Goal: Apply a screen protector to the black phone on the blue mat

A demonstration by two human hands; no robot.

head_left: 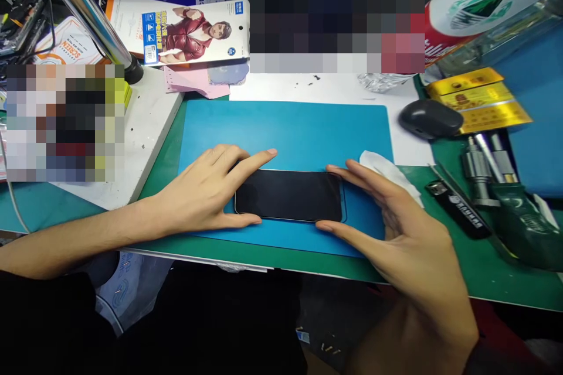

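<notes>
A dark-screened smartphone (pixel 288 194) lies crosswise on a blue mat (pixel 281 129). Past its right end shows the outline of a thin clear sheet (pixel 344 202), which looks like a screen protector; how far it covers the phone is hard to see. My left hand (pixel 202 190) is at the phone's left end, fingers apart. Its thumb lies at the near edge and its index finger reaches beyond the far edge. My right hand (pixel 396 222) spans the right end, thumb at the near edge and fingertips at the far edge, gripping the clear sheet's sides.
A crumpled white wipe (pixel 387 173) lies behind my right hand. Farther right are a black mouse (pixel 431 119), golden packets (pixel 481 99), a black tool (pixel 457 209) and a green-handled one (pixel 528 222). At back left stand a metal post (pixel 83 6) and a product box (pixel 197 32).
</notes>
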